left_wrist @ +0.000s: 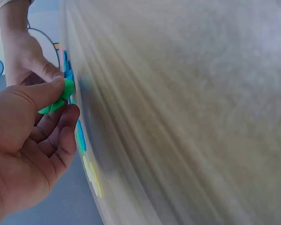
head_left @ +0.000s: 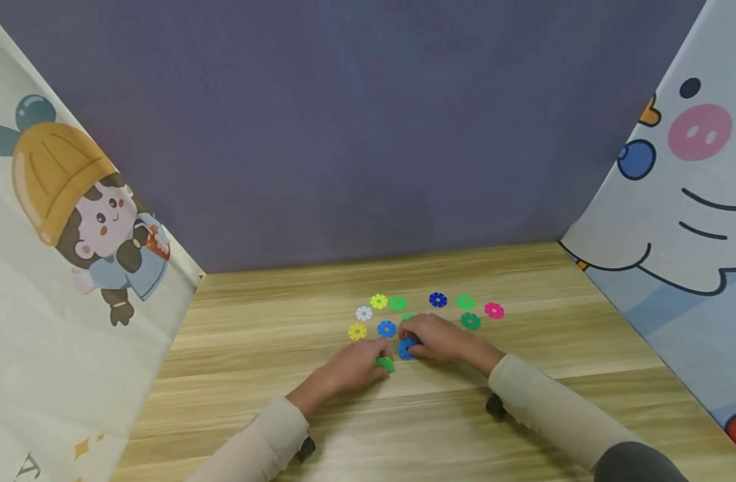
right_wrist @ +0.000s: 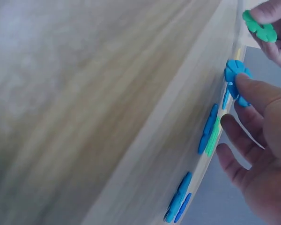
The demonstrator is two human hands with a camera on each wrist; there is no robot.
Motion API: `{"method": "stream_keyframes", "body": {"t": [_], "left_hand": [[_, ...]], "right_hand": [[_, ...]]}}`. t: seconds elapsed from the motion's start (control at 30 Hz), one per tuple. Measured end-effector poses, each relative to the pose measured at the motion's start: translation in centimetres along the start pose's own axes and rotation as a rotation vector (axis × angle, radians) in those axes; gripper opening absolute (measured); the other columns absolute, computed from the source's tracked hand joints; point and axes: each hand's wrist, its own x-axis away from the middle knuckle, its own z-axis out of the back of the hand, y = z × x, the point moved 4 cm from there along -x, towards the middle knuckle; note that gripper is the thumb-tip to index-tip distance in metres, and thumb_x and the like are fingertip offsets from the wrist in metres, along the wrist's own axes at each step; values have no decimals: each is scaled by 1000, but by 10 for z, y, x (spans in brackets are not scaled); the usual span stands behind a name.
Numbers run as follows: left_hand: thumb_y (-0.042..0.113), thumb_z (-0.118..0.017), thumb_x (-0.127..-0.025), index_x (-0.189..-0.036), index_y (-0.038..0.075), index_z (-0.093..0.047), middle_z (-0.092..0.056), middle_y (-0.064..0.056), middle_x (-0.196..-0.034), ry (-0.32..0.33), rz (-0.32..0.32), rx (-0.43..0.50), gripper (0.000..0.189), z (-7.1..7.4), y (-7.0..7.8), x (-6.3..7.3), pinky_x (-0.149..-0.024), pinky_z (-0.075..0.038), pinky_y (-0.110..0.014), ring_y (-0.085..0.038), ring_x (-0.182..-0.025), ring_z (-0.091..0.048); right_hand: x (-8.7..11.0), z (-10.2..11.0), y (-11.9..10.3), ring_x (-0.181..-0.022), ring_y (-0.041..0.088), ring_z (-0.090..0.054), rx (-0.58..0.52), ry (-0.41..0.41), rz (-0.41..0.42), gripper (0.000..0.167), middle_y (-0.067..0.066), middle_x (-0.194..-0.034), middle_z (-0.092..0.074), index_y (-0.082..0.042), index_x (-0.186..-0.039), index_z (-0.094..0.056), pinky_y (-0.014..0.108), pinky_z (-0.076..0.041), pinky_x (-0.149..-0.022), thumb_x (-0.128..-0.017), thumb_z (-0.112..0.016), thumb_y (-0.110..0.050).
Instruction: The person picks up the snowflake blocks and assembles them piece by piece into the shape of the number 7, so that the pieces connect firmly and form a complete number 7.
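1. The left hand pinches a notched green disc between thumb and fingers, just to the left of the right hand. Keep this hold near the rim, so the notches facing the other hand stay free.
2. The right hand pinches a notched blue disc between thumb and fingertip, its remaining fingers loosely bent. The disc is tilted; whether its edge touches the wooden table cannot be told.
3. Both held discs sit between the hands, near each other but apart. The step seems to be joining them; if so, turn one edge-on to the other and line up notch with notch.
4. Push straight and gently, since a twist could make a thin disc slip from the pinch.
5. Mind the pieces lying flat: a light-blue disc just beyond the left fingertips, a yellow disc just beyond the left hand, and a dark-green disc beyond the right hand, to its right. Working slightly nearer the body should avoid nudging them.
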Motion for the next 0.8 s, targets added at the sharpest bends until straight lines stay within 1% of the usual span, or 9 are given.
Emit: {"method": "stream_keyframes", "body": {"t": [0.1, 0.23, 0.3, 0.37, 0.43, 0.53, 0.67, 0.8], "left_hand": [[26, -72, -96, -95, 23, -61, -63, 14, -89, 18, 26, 59, 12, 5, -2, 3, -72, -49, -19, 0, -78, -55], [24, -70, -97, -99, 22, -64, -63, 13, -88, 46, 47, 113, 6, 12, -3, 5, -72, -49, -20, -2, -78, -55], [22, -70, -97, -101, 21, -65, -62, 12, -88, 67, 52, 136, 6, 14, -4, 6, -70, -49, -20, -3, -77, -53], [21, -69, -98, -100, 21, -65, -61, 12, -87, 96, 52, 150, 5, 16, -4, 6, -70, -48, -20, -4, -77, -52], [19, -70, -98, -99, 20, -65, -61, 11, -86, 129, 45, 163, 5, 19, -4, 7, -68, -47, -20, -5, -76, -51], [19, -71, -96, -97, 19, -67, -61, 10, -83, 174, 33, 166, 5, 23, -2, 6, -66, -46, -20, -5, -74, -51], [20, -73, -95, -96, 18, -69, -60, 11, -80, 223, 8, 150, 4, 27, 0, 5, -64, -45, -19, -5, -71, -51], [19, -73, -95, -99, 16, -71, -60, 9, -81, 265, -23, 139, 6, 29, 3, 6, -65, -46, -19, -6, -72, -52]], "right_hand": [[2, 1, -1, -75, 4, -49, -15, 0, 8, 15, -9, -84, -62, -17, -104, -70, 24, -47, -71, -92, -76, -23], [4, 2, -2, -67, 0, -46, -53, 3, 11, 6, -14, -75, -56, -20, -95, -70, 19, -44, -64, -96, -72, -25], [6, 2, -2, -65, -2, -46, -92, 17, 7, 6, -15, -75, -58, -20, -96, -71, 18, -44, -62, -97, -70, -26], [7, 3, -2, -65, -3, -47, -141, 33, -12, 7, -16, -77, -61, -19, -99, -72, 17, -45, -61, -98, -69, -26], [9, 5, -3, -64, -3, -48, -194, 48, -36, 10, -15, -79, -63, -18, -104, -73, 17, -47, -61, -99, -68, -24], [11, 8, -5, -64, -2, -51, -278, 63, -76, 11, -12, -79, -66, -16, -105, -74, 18, -49, -61, -98, -69, -22], [14, 12, -8, -64, 0, -56, -398, 88, -108, 9, -8, -80, -69, -14, -101, -74, 20, -52, -61, -97, -70, -21], [17, 13, -10, -60, 3, -53, -495, 114, -155, 9, -6, -75, -66, -15, -96, -72, 21, -49, -55, -97, -69, -23]]}}
